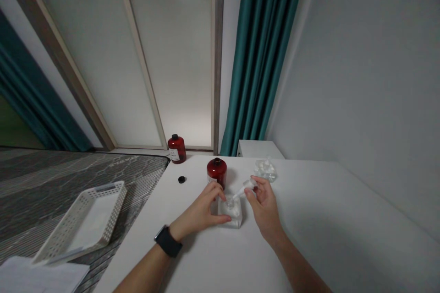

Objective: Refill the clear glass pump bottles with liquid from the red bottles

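A clear, square glass bottle [233,220] stands on the white table [206,265] in front of me. My left hand [208,208] grips it from the left, thumb along the front and fingertips near the neck. Between the thumb and fingers of my right hand [261,197] is a small white piece with a narrow stem [248,185]. Its thin end slants down toward the bottle's mouth; whether it touches cannot be made out. Just behind the bottle is a dark red bottle [217,170], its top looking uncapped. A black cap [181,179] lies to its left.
Another red bottle [177,149], with a black cap and white label, stands at the table's far left corner. Crumpled clear plastic [266,169] lies behind my right hand. Left of the table, a white perforated basket [117,206] and papers [41,277] rest on grey patterned fabric.
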